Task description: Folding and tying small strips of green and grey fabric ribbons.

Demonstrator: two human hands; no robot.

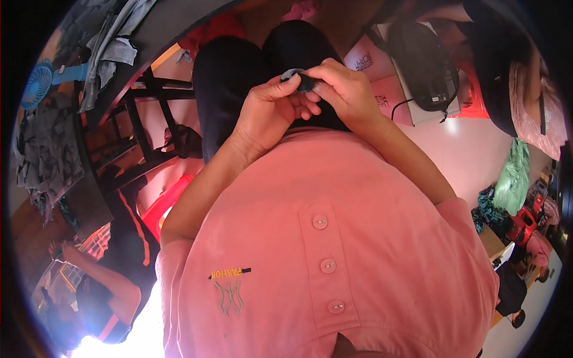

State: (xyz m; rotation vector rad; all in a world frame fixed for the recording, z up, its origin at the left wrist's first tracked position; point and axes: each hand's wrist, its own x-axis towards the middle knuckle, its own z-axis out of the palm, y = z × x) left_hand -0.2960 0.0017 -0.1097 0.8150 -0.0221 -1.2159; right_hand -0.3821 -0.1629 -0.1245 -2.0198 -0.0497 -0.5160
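Above my dark-trousered lap, both hands meet at a small dark piece [307,83] with a lighter grey curved edge; it looks like folded cloth, but its exact kind is hard to make out. My left hand [268,107] is closed, its thumb pressing the grey edge and its other fingers curled below. Thumb and forefinger of my right hand [345,89] pinch the dark part from the other side. Between the fingers, much of the piece is hidden.
To the left, a dark table [95,179] bears grey cloth pieces [51,149] and a blue fan [37,85]. A co-worker's arm [104,274] shows at lower left. On the right are a black backpack [421,65], boxes [382,83] and green cloth [513,179].
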